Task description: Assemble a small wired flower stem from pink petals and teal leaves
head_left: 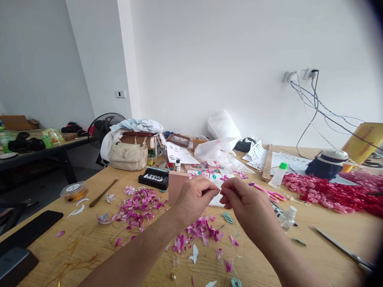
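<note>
My left hand point(197, 195) and my right hand point(243, 197) are raised over the middle of the table, fingertips close together in a pinch. What they pinch is too fine to make out. Below them lie loose magenta petals point(203, 230) and a small teal petal piece point(228, 217). A pinkish wooden block point(176, 185) stands just behind my left hand. Past both hands lies a white sheet with coloured flowers point(227, 175). A larger pile of magenta petals point(140, 207) spreads to the left of my left hand.
Pink-handled scissors point(273, 195), a green-capped bottle point(278, 175) and a clear bottle point(289, 218) stand right of my right hand. Metal tweezers point(338, 243) lie farther right, near red and pink flower strands point(323, 193). A wire spool point(74, 192) and dark phone point(38, 229) are at left.
</note>
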### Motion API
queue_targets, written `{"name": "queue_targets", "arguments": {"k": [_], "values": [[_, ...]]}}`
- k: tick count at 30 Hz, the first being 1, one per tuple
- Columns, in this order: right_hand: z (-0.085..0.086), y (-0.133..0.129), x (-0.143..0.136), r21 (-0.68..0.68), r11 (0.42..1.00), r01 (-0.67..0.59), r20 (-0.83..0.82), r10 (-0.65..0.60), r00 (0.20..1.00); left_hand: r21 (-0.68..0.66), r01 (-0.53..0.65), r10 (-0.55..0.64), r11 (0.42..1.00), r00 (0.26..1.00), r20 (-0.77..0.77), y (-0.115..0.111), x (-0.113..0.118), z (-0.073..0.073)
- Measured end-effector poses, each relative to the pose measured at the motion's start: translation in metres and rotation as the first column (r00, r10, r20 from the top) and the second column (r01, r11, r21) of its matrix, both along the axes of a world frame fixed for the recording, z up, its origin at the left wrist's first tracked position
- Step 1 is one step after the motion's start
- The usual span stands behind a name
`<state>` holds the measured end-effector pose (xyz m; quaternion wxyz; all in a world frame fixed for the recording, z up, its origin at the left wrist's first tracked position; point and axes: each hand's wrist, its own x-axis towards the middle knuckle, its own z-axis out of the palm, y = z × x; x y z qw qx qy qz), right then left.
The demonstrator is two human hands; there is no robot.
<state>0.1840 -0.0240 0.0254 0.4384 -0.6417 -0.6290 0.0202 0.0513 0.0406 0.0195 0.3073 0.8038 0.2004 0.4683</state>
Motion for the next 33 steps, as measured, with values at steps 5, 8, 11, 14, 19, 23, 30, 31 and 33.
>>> {"name": "queue_targets", "arguments": {"k": [5,8,11,14,19,23,30,31,33], "values": [[0.002,0.0,-0.002,-0.052,0.999,0.012,-0.037,-0.014,0.999,0.024,-0.005,0.005,1.0,1.0,0.009,0.001,0.0,0.0],[0.003,0.0,-0.004,-0.088,0.996,0.004,-0.11,-0.014,0.994,0.052,-0.011,0.01,0.999,1.0,0.025,0.001,0.0,-0.001],[0.003,0.001,-0.007,-0.104,0.995,0.002,-0.184,-0.021,0.983,0.092,-0.009,0.006,0.996,0.999,0.037,0.001,0.001,-0.002],[0.001,0.003,-0.005,-0.128,0.991,-0.044,-0.258,0.01,0.966,0.033,0.003,-0.004,0.999,0.999,0.032,0.001,0.001,-0.002],[0.005,-0.002,0.009,0.0,0.999,0.043,-0.126,-0.043,0.991,-0.437,0.133,-0.093,0.889,0.989,0.111,0.009,-0.001,-0.001],[0.013,-0.012,0.012,0.301,0.95,-0.085,0.32,-0.017,0.947,-0.619,0.297,-0.158,0.728,0.95,0.27,0.014,-0.005,-0.002],[0.005,-0.005,0.004,0.352,0.931,-0.093,0.673,-0.183,0.717,-0.646,0.371,-0.21,0.667,0.925,0.315,0.015,-0.006,-0.003],[0.004,-0.004,0.005,0.349,0.933,-0.082,0.674,-0.189,0.714,-0.657,0.37,-0.213,0.657,0.927,0.309,0.014,-0.007,-0.003],[0.002,-0.004,0.007,0.355,0.932,-0.071,0.669,-0.2,0.716,-0.682,0.364,-0.215,0.635,0.931,0.296,0.013,-0.007,-0.002]]}}
